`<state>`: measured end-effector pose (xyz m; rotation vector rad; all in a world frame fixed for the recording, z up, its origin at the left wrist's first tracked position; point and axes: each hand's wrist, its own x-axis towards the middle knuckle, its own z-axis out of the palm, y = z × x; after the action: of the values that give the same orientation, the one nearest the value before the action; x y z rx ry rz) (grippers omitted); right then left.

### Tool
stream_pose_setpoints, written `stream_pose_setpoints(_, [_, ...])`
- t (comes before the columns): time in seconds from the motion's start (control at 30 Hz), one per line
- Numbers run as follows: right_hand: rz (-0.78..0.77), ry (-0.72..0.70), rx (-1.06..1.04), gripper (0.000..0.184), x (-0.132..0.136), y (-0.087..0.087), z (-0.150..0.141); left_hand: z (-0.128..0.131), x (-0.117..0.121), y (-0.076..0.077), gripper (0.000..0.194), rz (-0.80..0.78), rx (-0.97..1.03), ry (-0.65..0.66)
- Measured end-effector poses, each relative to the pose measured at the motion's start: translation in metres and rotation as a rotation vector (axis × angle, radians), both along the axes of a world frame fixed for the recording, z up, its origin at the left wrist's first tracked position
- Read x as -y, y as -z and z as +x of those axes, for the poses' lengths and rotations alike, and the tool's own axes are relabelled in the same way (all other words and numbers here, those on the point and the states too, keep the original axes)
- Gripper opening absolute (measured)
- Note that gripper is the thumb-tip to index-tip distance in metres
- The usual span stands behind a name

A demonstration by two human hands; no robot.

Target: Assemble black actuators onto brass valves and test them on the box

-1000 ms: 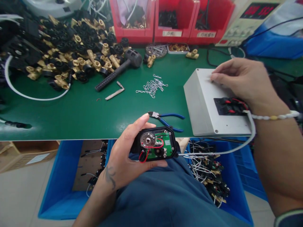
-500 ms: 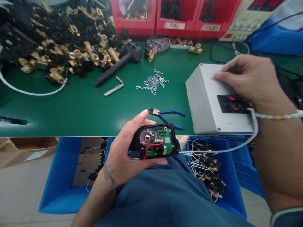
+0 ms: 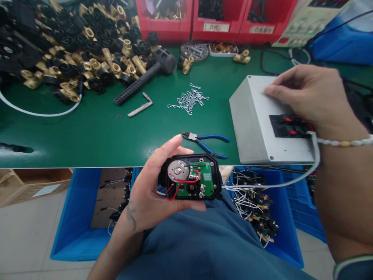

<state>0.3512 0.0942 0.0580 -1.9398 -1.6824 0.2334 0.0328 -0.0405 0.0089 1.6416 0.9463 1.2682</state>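
Observation:
My left hand point(image 3: 150, 190) grips an open black actuator housing point(image 3: 217, 181) by its left end, thumb below and fingers above. Inside it sit a round metal motor point(image 3: 177, 171), a green circuit board point(image 3: 207, 177) and red wires. A white cable point(image 3: 262, 186) runs from the housing to the black terminal block point(image 3: 288, 126) on a grey box point(image 3: 258, 112). On the face of that box rests my right hand point(image 3: 309, 91), fingers bent and pinched together. Whatever its fingertips hold is hidden. Blue-handled cutting pliers point(image 3: 214, 137) lie just beyond the housing.
Brass valve fittings point(image 3: 96, 66) are heaped at the back left beside a black mallet point(image 3: 145, 77). Wire clips point(image 3: 190, 100) lie mid-table. Red bins point(image 3: 215, 35) and a power supply point(image 3: 309, 23) line the back. Blue crates point(image 3: 72, 217) stand below the table edge.
The housing has tilted slightly in my left hand, so its inside faces me more squarely. My right hand stays at the same place on the grey box. The view has shifted a little.

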Motion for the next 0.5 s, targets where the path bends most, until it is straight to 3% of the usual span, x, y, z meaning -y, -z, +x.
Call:
stream_pose_setpoints(0.17, [-0.001,0.008,-0.004,0.014,0.002,-0.002,-0.004,0.002,0.001,-0.003,0.094,-0.051,0.093,0.037])
stream_pose_setpoints(0.43, [-0.017,-0.018,0.004,0.017,0.000,0.003,0.001,0.003,0.001,-0.002,0.092,-0.045,0.067,0.025])
stream_pose_setpoints(0.5, [0.122,-0.077,-0.036,0.017,-0.004,0.006,0.010,0.002,0.001,-0.002,0.092,-0.044,0.037,0.013])
